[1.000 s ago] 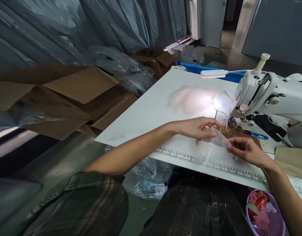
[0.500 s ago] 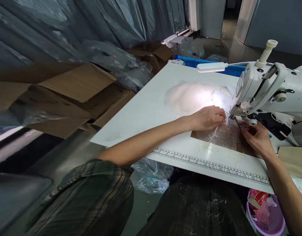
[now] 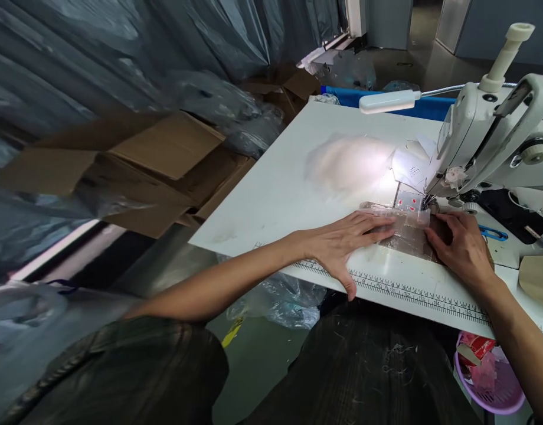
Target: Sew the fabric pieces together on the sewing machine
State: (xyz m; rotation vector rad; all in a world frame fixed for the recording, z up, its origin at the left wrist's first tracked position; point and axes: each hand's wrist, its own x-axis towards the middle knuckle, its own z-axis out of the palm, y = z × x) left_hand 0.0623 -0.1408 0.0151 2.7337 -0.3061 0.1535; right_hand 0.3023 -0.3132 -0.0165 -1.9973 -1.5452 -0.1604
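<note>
A sheet of clear plastic (image 3: 406, 239) over a brownish layer lies on the white table below the needle area of the sewing machine (image 3: 461, 136). My left hand (image 3: 342, 242) is spread, its fingertips resting on the plastic's left part and its thumb apart near the printed ruler. My right hand (image 3: 464, 245) lies on the sheet's right side, beside the presser foot. Its fingers are curled, and whatever they hold is hidden. Small red marks (image 3: 412, 208) show on the metal plate left of the needle. White patterned paper (image 3: 411, 168) lies behind it.
A lamp (image 3: 389, 101) hangs over the table (image 3: 262, 195). Right of my right hand are a blue-handled tool (image 3: 493, 234) and a black object (image 3: 513, 215). A purple basket (image 3: 497, 401) stands below the front edge. Open cardboard boxes (image 3: 169, 144) stand left.
My left hand has drawn back left from the needle and spread its fingers. The plastic sheet has come toward me, baring the plate. My right hand stays by the machine. The view has shifted.
</note>
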